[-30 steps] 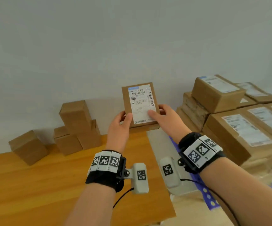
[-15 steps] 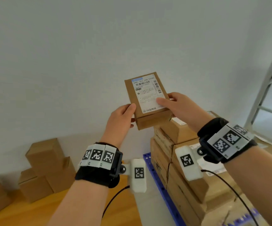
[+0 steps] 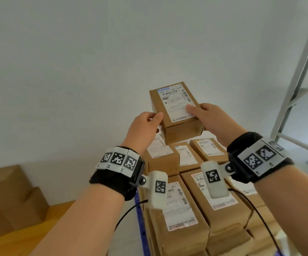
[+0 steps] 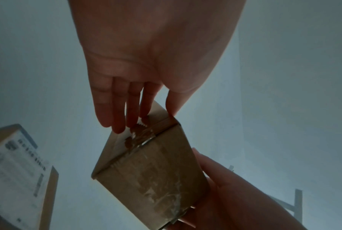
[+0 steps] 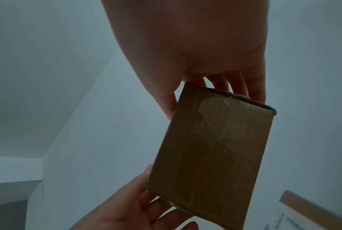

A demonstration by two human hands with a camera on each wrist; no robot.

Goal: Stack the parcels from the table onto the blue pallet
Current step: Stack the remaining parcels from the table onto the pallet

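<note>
A small brown parcel (image 3: 175, 111) with a white shipping label is held in the air by both hands, above the stacked parcels (image 3: 203, 200) on the blue pallet (image 3: 140, 220). My left hand (image 3: 149, 124) pinches its near left corner, thumb on the label face. My right hand (image 3: 203, 113) grips its right side, thumb on the label. From the left wrist, the fingers (image 4: 127, 109) lie on the parcel's (image 4: 152, 171) end. In the right wrist view the taped underside of the parcel (image 5: 211, 155) shows, with fingers (image 5: 235, 87) behind its edge.
Plain brown boxes (image 3: 11, 196) stand on the wooden table (image 3: 29, 235) at the lower left, against the white wall. A grey metal rack frame (image 3: 301, 71) rises at the right. The pallet stack has several labelled boxes in layers.
The parcel has been carried up and to the right, from over the table edge to above the pallet stack. Both hands keep their hold on it.
</note>
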